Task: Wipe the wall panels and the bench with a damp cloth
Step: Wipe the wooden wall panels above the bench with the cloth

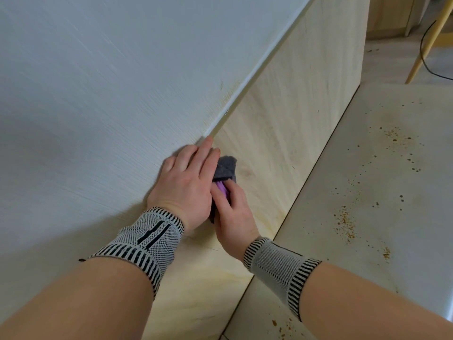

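Note:
A folded cloth [225,168], grey outside with a purple fold showing, is pressed against the pale wooden bench [282,133] just below the seam with the white wall panel [98,82]. My left hand [186,185] lies flat over the cloth's left part, its fingertips reaching the seam. Close beside it, my right hand [232,217] has its fingers closed on the cloth's lower end. Most of the cloth is hidden under both hands. Both wrists wear striped grey bands.
The light floor [382,192] at the right carries scattered brown specks and crumbs. At the top right stands a yellow wooden furniture leg [425,45], with a black cable [424,60] running on the floor beside it.

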